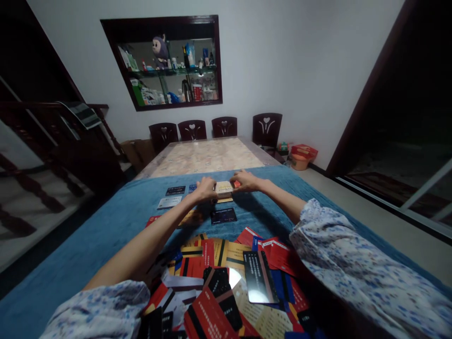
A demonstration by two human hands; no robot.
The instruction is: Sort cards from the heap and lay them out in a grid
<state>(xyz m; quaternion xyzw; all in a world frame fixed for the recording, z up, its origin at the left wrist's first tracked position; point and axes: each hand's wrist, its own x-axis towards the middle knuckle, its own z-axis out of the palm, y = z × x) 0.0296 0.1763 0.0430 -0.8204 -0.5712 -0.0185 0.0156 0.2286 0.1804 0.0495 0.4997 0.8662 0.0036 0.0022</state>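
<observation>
Both hands reach forward over the blue cloth. My left hand (206, 190), fingers bent, is at the left side of a pale cream card (223, 188), which seems to lie over another card. My right hand (243, 181) is closed at its right side, with a small red piece (237, 184) showing between the fingers. Just nearer lies a dark card (223, 215). To the left are a black card (175, 190), a white card (170, 202), a partly covered blue card (192, 188) and a red card (152, 220).
A large loose heap of cards (212, 301) fills the near side of the blue cloth (116, 212). Beyond it is the patterned tabletop (208, 154), with dark chairs (267, 129) at the far end. A cardboard box (139, 151) stands left of the table.
</observation>
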